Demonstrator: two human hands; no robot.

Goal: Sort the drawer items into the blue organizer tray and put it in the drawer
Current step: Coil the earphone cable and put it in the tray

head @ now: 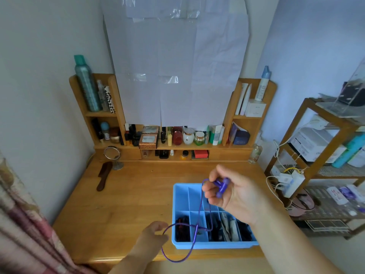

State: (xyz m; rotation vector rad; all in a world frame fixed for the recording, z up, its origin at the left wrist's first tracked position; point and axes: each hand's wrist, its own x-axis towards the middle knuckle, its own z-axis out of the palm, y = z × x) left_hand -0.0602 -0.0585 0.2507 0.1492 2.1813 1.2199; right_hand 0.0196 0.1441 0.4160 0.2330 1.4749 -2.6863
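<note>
My right hand [232, 191], raised over the far half of the blue organizer tray [181, 196], fingers curled, pinches the purple earbuds [221, 186]; buds bunched together at my fingertips. From there the purple cord [199, 212] drops down and toward me, long axis running from far-right to near-left, crossing the tray's dividers. Past the tray's near rim the cord sags in a loop below the desk edge [177, 260], then climbs back up to my left hand [153, 237]. Left hand: thumb and forefinger closed on the cord, just left of the tray's near-left corner.

Tray sits on the wooden desk [126, 196], right of centre, long side toward me. Far compartments look bare; near row holds dark items [181, 230] at left and flat pale packets [229, 226] standing on edge farther right.

Beyond: brown comb [103, 177] and small round mirror [113, 155] at far left of desk, shelf of cosmetics along the back.
</note>
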